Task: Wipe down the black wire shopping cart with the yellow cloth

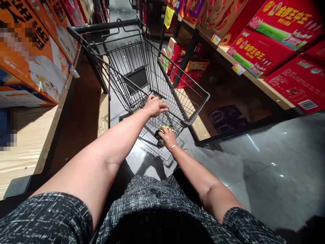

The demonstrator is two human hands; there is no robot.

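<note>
A black wire shopping cart [137,81] stands in front of me, its basket tapering toward my body. My left hand [154,106] lies over the cart's near rim, palm down, with its fingers bent around the edge. Lower and to the right, my right hand [168,138] is closed on a rounded black-and-yellow thing [158,133] beside the near end of the cart. The fingers cover much of this thing, and its exact kind is hidden. A thin bracelet circles my right wrist. Just below is a small dark caster [160,143].
Wooden shelving [24,145] with orange boxes [27,51] borders the left side. On the right, another shelf [256,86] carries red boxes [250,54], and dark purple packs [228,117] lie beneath it. Grey shiny floor tiles [269,162] spread to the lower right.
</note>
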